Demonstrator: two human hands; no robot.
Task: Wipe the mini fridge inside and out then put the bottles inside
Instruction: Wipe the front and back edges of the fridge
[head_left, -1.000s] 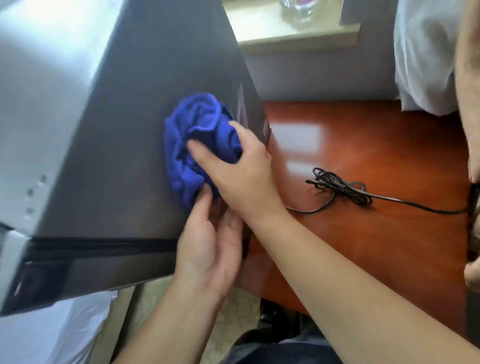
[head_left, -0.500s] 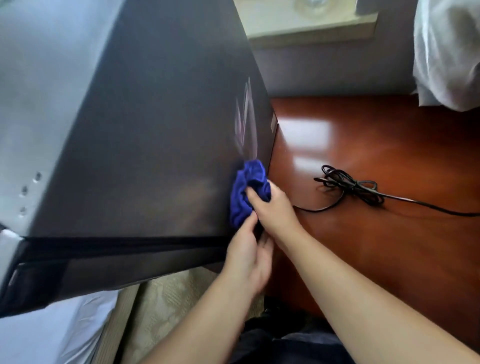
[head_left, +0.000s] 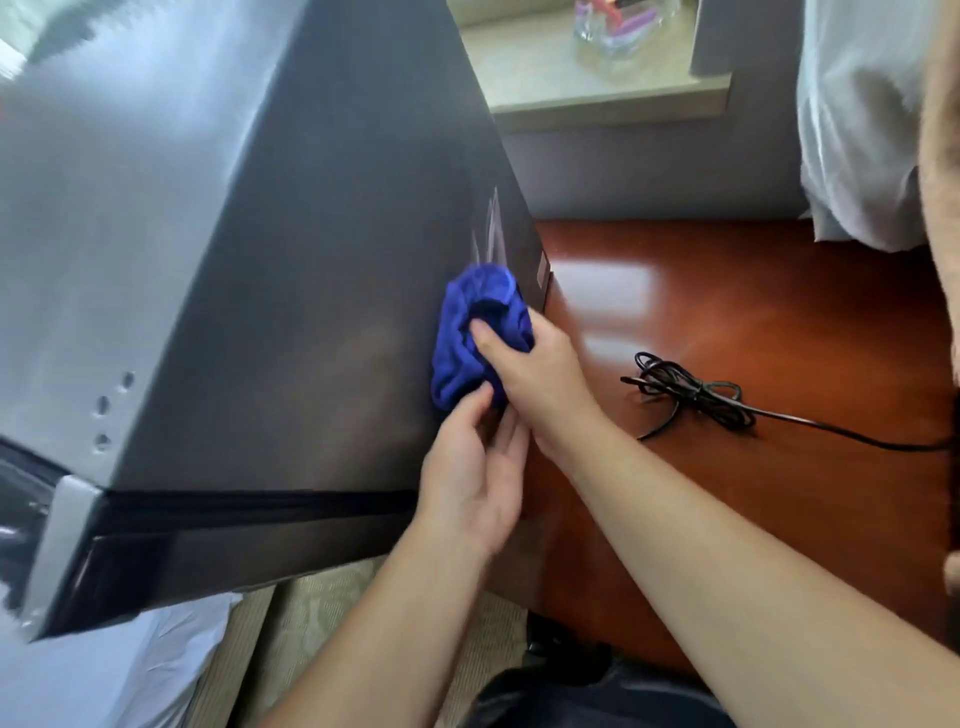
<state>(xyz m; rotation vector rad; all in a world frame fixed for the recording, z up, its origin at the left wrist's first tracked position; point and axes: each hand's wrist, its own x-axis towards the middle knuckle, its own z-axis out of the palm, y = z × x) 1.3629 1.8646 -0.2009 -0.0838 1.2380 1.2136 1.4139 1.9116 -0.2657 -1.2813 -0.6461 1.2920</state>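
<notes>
Blue cloth (head_left: 460, 340) presses the fridge (head_left: 311, 260) under right hand (head_left: 540, 374) grip.

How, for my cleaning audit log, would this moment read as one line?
stage: wiping outside | right hand: grips blue cloth against mini fridge side | left hand: touches cloth's lower edge

mini fridge (head_left: 311, 260) interior hidden — cord (head_left: 696, 392) cut off right.

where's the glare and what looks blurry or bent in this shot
Head view: bright glare sheens the table beside the mini fridge and whitens its top; the wide-angle lens bows its edges; blue cloth fairly sharp, glass item behind soft.
</notes>
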